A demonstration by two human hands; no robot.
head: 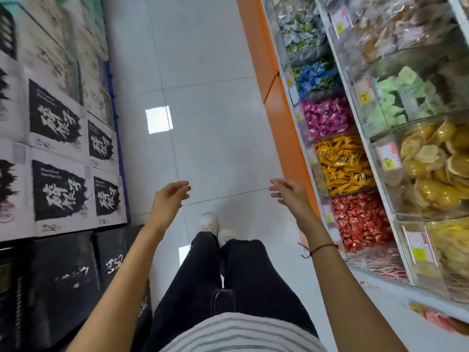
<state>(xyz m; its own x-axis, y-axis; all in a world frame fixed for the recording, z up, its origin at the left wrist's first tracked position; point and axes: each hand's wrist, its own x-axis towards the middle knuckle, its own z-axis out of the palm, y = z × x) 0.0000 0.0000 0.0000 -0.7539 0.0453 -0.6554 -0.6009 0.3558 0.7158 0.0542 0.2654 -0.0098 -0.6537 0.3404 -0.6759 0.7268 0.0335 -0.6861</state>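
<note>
Head view: fingers point(180, 186) of left hand point(170, 196) loosely spread, holding nothing. Right hand point(289, 193) likewise relaxed and empty. Both hang over the floor point(215, 123), mid-aisle. Yellow sweets point(340, 163) lie in a shelf bin near the right hand, not touching. White boxes point(106, 196) are stacked beside the left hand.

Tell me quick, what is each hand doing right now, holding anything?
Left hand: open, fingers relaxed, holding nothing.
Right hand: open, fingers spread, holding nothing.
</note>
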